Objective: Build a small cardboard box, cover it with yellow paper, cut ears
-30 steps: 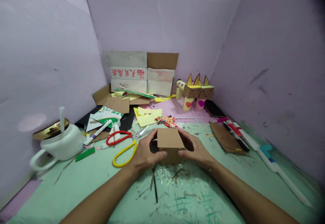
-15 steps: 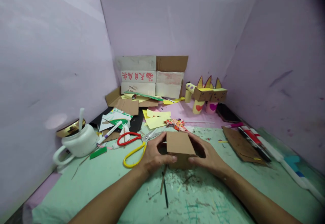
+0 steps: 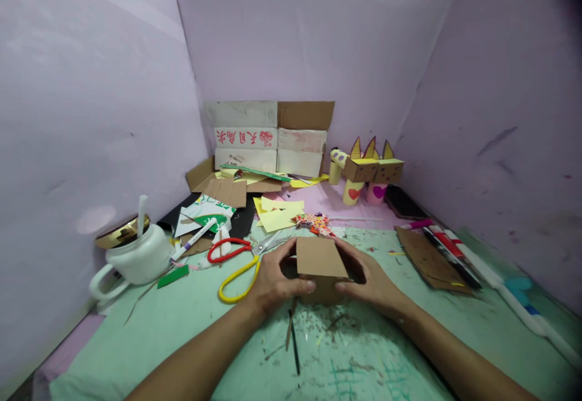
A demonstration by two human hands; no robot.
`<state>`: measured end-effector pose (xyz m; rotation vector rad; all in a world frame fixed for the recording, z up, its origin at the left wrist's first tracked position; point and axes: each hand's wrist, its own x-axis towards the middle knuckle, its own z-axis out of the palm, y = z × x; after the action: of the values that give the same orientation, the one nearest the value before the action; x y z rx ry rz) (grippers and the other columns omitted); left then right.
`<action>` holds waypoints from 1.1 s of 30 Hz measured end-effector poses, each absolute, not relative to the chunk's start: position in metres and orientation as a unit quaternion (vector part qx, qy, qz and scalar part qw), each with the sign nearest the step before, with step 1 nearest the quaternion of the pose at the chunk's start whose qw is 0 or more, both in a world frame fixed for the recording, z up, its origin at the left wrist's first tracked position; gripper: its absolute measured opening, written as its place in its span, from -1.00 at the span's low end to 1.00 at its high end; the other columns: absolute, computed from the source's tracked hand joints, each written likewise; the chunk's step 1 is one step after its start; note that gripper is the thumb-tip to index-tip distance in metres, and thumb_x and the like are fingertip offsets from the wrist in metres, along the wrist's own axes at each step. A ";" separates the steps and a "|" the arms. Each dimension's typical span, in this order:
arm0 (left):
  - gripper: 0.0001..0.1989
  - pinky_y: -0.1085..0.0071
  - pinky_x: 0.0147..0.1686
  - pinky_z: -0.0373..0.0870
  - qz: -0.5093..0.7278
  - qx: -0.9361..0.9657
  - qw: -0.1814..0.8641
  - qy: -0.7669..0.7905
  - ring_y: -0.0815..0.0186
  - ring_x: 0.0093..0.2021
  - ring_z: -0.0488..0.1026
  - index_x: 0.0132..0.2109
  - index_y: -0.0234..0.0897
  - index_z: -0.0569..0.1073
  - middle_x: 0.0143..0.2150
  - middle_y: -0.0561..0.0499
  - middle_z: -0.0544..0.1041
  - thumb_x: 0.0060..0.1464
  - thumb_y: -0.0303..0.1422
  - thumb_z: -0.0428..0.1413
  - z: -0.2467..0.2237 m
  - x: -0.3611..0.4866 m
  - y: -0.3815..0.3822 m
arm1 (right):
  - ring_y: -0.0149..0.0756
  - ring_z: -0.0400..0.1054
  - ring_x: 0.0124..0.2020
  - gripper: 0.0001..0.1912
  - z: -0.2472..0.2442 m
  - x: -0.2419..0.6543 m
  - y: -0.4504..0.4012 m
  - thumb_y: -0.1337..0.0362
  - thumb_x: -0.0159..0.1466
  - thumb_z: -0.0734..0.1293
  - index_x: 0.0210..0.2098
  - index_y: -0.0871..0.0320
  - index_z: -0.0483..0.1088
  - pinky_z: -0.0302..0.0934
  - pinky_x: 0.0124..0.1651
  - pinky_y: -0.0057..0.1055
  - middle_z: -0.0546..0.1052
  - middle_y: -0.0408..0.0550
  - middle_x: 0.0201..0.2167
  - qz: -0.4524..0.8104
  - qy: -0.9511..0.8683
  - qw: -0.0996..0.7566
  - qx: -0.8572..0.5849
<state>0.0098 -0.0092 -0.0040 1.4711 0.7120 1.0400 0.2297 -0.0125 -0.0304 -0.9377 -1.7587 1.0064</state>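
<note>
A small brown cardboard box [image 3: 321,258] is held between both hands above the green cloth [image 3: 191,328]. My left hand [image 3: 278,276] grips its left side, thumb on the front face. On the right side my right hand [image 3: 367,276] holds it the same way. The box's flat top faces up; its far side is hidden. Scissors [image 3: 234,272] with one red and one yellow handle lie just left of my left hand. Beyond the box is a piece of red-and-yellow patterned material [image 3: 314,223].
A white teapot-shaped cup [image 3: 139,261] stands at left. Paper and cardboard scraps [image 3: 227,191] lie behind, before a printed carton [image 3: 273,140]. Decorated box-headed figures [image 3: 375,170], a phone [image 3: 405,202], markers [image 3: 454,246] and flat cardboard [image 3: 430,261] are at right.
The whole view has shifted slightly, with the surroundings a little further left. Both hands keep the same hold on the box.
</note>
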 end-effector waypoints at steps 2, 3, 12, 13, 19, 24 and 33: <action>-0.28 0.34 -0.10 0.34 0.439 0.627 0.567 0.304 0.09 -0.05 0.39 0.08 -0.27 0.39 -0.08 -0.01 0.50 -0.33 -0.35 0.34 -0.003 0.010 -0.010 | 0.16 0.18 0.18 -0.14 -0.031 0.230 -0.013 0.01 0.00 0.45 0.23 0.11 0.14 0.05 0.19 0.07 0.31 0.14 0.19 0.405 -0.708 0.437 -0.379; -0.29 0.35 -0.11 0.34 0.438 0.627 0.569 0.303 0.09 -0.05 0.39 0.07 -0.26 0.39 -0.08 0.00 0.50 -0.33 -0.35 0.34 -0.002 0.010 -0.010 | 0.15 0.18 0.18 -0.14 -0.031 0.230 -0.013 0.01 0.00 0.45 0.22 0.11 0.14 0.05 0.18 0.07 0.31 0.14 0.18 0.406 -0.708 0.437 -0.379; -0.30 0.35 -0.11 0.34 0.441 0.617 0.577 0.303 0.10 -0.06 0.39 0.05 -0.26 0.41 -0.10 0.01 0.51 -0.36 -0.38 0.35 -0.003 0.011 -0.009 | 0.17 0.17 0.18 -0.13 -0.027 0.230 -0.014 0.01 0.00 0.45 0.22 0.12 0.14 0.04 0.19 0.08 0.33 0.15 0.17 0.393 -0.717 0.431 -0.382; -0.30 0.35 -0.11 0.34 0.441 0.617 0.577 0.304 0.11 -0.06 0.39 0.05 -0.26 0.41 -0.11 0.01 0.51 -0.36 -0.38 0.35 -0.003 0.011 -0.009 | 0.17 0.17 0.18 -0.14 -0.027 0.230 -0.014 0.01 0.00 0.45 0.22 0.11 0.14 0.04 0.19 0.09 0.32 0.15 0.18 0.393 -0.717 0.431 -0.381; -0.28 0.28 -0.08 0.34 0.440 0.622 0.571 0.308 0.08 -0.05 0.39 0.06 -0.26 0.40 -0.09 0.00 0.50 -0.37 -0.34 0.34 -0.004 0.010 -0.009 | 0.17 0.18 0.17 -0.13 -0.028 0.230 -0.014 0.00 -0.01 0.45 0.22 0.09 0.15 0.05 0.18 0.09 0.33 0.13 0.17 0.392 -0.715 0.436 -0.381; -0.28 0.30 -0.10 0.35 0.438 0.621 0.570 0.313 0.10 -0.07 0.39 0.05 -0.26 0.41 -0.11 0.01 0.51 -0.38 -0.36 0.34 -0.003 0.010 -0.009 | 0.16 0.20 0.16 -0.13 -0.028 0.229 -0.014 0.01 -0.01 0.45 0.22 0.10 0.14 0.08 0.17 0.07 0.35 0.14 0.15 0.393 -0.720 0.432 -0.375; -0.27 0.33 -0.07 0.33 0.435 0.631 0.562 0.311 0.09 -0.03 0.40 0.09 -0.24 0.38 -0.07 0.00 0.52 -0.34 -0.38 0.35 -0.004 0.008 -0.009 | 0.13 0.23 0.14 -0.11 -0.021 0.229 -0.015 0.02 -0.01 0.45 0.24 0.13 0.12 0.07 0.17 0.06 0.35 0.14 0.15 0.393 -0.726 0.422 -0.375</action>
<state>0.0084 -0.0092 -0.0045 1.4870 0.7324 1.0242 0.2293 -0.0152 -0.0213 -0.9381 -1.8181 0.9851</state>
